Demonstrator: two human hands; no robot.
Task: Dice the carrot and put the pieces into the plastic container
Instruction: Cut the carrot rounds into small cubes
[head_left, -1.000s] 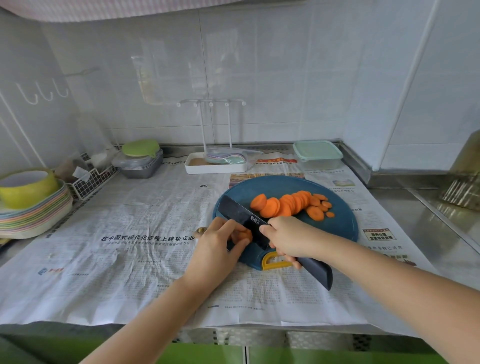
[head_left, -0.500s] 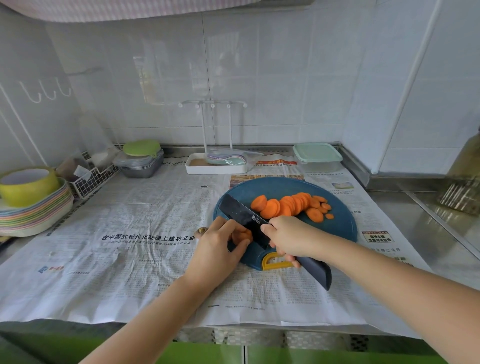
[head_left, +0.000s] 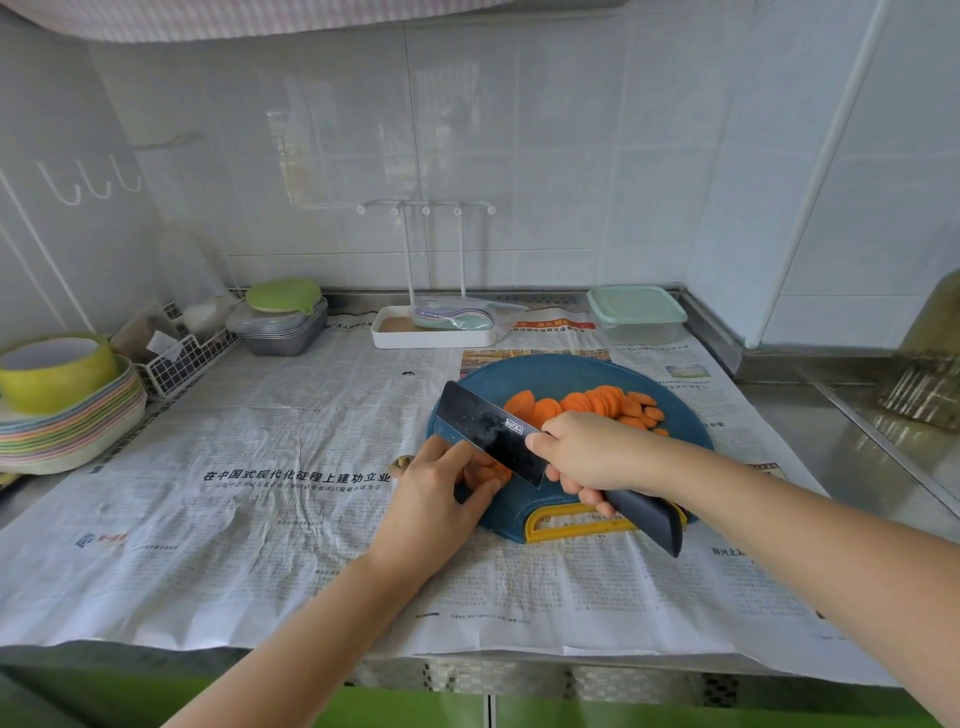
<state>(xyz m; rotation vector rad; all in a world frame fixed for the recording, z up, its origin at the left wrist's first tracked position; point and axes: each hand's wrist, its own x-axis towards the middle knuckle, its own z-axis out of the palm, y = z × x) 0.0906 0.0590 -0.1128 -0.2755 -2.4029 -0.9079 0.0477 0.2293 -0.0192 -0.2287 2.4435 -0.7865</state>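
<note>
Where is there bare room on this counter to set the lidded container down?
Bare newspaper lies between the stacked plates and the left hand; also steel counter right of the cutting board. Crowded: the board itself and the back row.

I'm seeing bright orange carrot slices (head_left: 587, 402) and an orange carrot stub (head_left: 485, 474) on a teal-blue cutting board (head_left: 550, 371) with a yellow handle loop (head_left: 533, 524), and the knife (head_left: 493, 434) is black with a small white label. The newspaper (head_left: 260, 467) is off-white with dense black print, the plastic container (head_left: 636, 312) is clear with a mint-green lid, and there's a lime-green bowl (head_left: 62, 382) on pastel-rainbow plates (head_left: 78, 434)
</note>
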